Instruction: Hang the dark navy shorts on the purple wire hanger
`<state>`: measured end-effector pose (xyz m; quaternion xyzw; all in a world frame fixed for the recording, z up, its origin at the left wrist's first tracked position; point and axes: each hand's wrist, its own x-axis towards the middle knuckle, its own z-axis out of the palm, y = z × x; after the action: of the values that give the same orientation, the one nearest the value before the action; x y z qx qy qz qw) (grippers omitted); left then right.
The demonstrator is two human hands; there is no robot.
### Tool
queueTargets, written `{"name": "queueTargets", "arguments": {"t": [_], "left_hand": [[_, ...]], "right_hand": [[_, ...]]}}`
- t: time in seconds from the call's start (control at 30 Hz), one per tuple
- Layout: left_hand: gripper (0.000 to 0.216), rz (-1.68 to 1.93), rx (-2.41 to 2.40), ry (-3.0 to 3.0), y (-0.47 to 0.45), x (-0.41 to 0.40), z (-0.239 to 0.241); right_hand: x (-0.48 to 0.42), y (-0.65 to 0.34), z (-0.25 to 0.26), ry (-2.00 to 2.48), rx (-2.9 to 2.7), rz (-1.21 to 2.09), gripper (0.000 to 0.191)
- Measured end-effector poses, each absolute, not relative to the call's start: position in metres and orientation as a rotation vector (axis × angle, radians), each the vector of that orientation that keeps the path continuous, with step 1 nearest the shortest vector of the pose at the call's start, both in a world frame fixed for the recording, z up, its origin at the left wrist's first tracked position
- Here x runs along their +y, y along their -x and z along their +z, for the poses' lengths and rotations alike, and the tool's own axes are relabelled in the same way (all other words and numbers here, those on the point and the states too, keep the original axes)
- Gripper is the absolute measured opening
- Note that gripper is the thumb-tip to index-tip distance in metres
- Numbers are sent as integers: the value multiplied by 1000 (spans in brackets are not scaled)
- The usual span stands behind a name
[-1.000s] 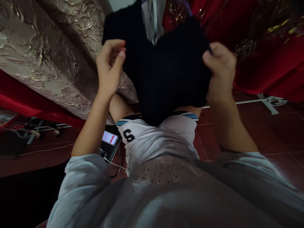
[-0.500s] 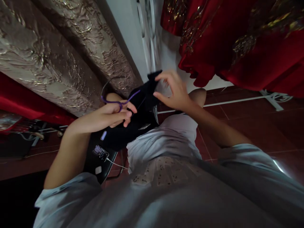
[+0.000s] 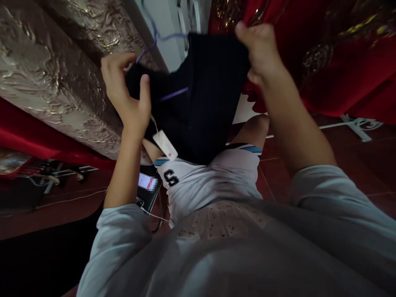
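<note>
I hold a dark navy garment (image 3: 201, 107) up in front of me with both hands. My left hand (image 3: 128, 97) is closed on its left edge, and a purple cord (image 3: 173, 94) runs across the cloth near it. A white paper tag (image 3: 165, 144) dangles below that hand. My right hand (image 3: 261, 51) is closed on the garment's upper right corner, raised higher than the left. Below the garment are my white shorts (image 3: 213, 181) with a dark number printed on them.
Gold embossed fabric (image 3: 62, 70) hangs at the left and red embroidered cloth (image 3: 340, 62) at the right. A phone with a lit screen (image 3: 147, 181) lies on a dark seat by my left knee. The floor is dark red tile (image 3: 340, 136), with a white metal stand foot (image 3: 355, 126).
Both hands have lifted the dark garment from lap height to in front of me and spread it. The right hand rose highest, and the tag now hangs free.
</note>
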<state>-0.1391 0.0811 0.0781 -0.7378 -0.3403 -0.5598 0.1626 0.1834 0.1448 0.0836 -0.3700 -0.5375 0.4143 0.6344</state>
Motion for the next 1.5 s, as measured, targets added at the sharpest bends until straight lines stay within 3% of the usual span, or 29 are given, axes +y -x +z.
{"name": "queueTargets", "arguments": {"t": [0.1,0.2,0.37,0.47,0.6,0.7,0.77,0.9,1.0,1.17,1.33,1.5], "left_hand": [[30,-1482,-960,2168,123,74,62],[36,-1451,-1266,2412,107,70,34],[68,-1728,-1615,2370,87,67,-8],[73,-1985,-1668,2134,87,75,-26],[59,-2364,-1689,1675,89,97,-47],[32,-2530,-1699,1437,78,97,-57],[14,-2546,-1674,1421,63,86,-58],[21,-2575,-1544,1644,28,57,-51],[35,-2647,-1452,1788,10,44,-48],[48,-2736,-1413,1839,3,35,-47],[46,-2747,-1507,1855,6,33,-53],[36,-2426,-1770,2135,23,35,-81]], "right_hand": [[142,-205,86,789,-1154,793,53],[120,-223,66,712,-1131,685,54],[86,-221,31,750,-1128,513,55],[89,-214,18,889,-1126,440,55],[99,-215,-2,957,-1091,351,45],[83,-201,-27,1078,-934,-1,13],[64,-176,-46,1185,-866,-116,22],[48,-111,-89,1188,-1294,354,43],[59,-83,-111,1150,-1456,864,43],[70,-93,-120,1457,-1255,1014,30],[64,-102,-113,1502,-1280,1209,37],[59,-101,-113,1518,-1310,1270,36]]}}
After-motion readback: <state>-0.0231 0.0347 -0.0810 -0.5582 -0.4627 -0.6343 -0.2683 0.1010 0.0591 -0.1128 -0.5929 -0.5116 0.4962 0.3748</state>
